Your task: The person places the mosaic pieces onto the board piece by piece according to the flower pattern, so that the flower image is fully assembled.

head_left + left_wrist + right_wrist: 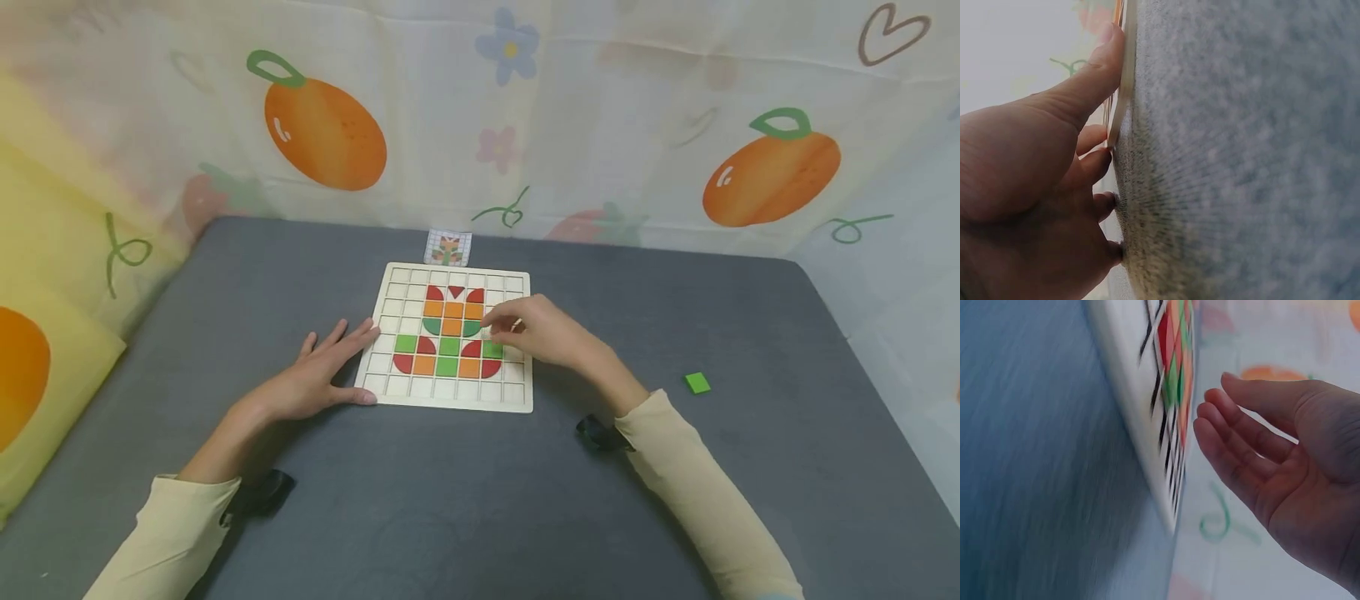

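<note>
At the middle of the frame, on the grey felt-covered tabletop (465, 492), lies a pale wooden grid board (450, 397) with square cells, partly filled with red, orange and green tiles (451, 327) that form a flower-like figure. The left hand (318, 375) rests flat beside the board's left edge, fingers spread and straight; the wrist view shows the thumb (1094, 69) pressed along the board's near rim and the other fingertips down on the felt. It holds nothing. The right hand (536, 332) hovers over the right part of the board, just above a green square tile in the lower rows. From the head view I cannot tell whether its fingertips pinch anything; the right wrist view shows the palm bare and the fingers (1235, 447) loosely bent, apart from the board, with nothing between them.

Toward the right of the frame, well apart from the board, a loose small green square tile (697, 382) lies on the felt. Just beyond the board's far edge, a small pattern card (447, 247) stands against the cloth backdrop (600, 117), which is printed with oranges, flowers and hearts. Both forearms wear cream sleeves (697, 483).
</note>
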The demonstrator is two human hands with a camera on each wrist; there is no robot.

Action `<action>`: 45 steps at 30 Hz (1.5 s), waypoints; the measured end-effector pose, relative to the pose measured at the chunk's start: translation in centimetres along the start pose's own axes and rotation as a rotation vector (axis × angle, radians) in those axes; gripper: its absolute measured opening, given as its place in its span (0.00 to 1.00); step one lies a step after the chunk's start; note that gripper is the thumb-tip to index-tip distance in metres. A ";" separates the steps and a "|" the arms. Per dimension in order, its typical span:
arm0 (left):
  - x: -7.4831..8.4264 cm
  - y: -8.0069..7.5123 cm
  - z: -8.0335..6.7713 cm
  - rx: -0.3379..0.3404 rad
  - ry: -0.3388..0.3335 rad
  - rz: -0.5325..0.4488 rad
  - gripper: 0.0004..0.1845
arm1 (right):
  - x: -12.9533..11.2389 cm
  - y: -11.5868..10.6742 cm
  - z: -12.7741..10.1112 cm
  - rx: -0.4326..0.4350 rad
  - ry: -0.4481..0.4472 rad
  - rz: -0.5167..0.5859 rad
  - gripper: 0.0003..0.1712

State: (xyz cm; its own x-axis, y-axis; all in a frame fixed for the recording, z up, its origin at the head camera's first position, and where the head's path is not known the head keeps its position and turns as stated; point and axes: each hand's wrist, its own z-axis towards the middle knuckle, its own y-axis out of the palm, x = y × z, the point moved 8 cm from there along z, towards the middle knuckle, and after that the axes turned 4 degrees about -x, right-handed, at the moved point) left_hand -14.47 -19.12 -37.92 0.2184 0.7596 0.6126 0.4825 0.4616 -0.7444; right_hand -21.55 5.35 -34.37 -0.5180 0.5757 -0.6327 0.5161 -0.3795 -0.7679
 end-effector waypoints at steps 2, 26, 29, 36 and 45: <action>0.0 0.1 0.1 -0.003 -0.002 0.001 0.54 | 1.5 -0.9 -1.3 0.020 0.043 -0.002 0.14; -0.1 0.1 0.5 -0.033 -0.017 -0.002 0.54 | 10.1 -5.4 -12.0 0.142 0.193 -0.036 0.14; -0.1 0.1 0.5 -0.035 -0.021 -0.005 0.54 | 10.8 -6.2 -13.6 0.148 0.213 -0.037 0.15; -0.3 0.1 0.4 -0.029 -0.019 -0.005 0.54 | 12.2 -7.2 -17.2 0.081 0.285 -0.062 0.18; -0.2 0.1 0.6 -0.027 -0.018 0.008 0.54 | 13.7 -7.2 -20.9 0.038 0.263 -0.105 0.23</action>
State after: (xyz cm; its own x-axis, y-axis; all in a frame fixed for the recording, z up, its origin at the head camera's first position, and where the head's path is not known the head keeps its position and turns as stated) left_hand -14.93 -18.91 -38.29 0.2077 0.7714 0.6015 0.5032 0.4431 -0.7419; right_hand -18.10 31.15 -35.44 -0.3700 0.7795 -0.5055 0.4405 -0.3319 -0.8342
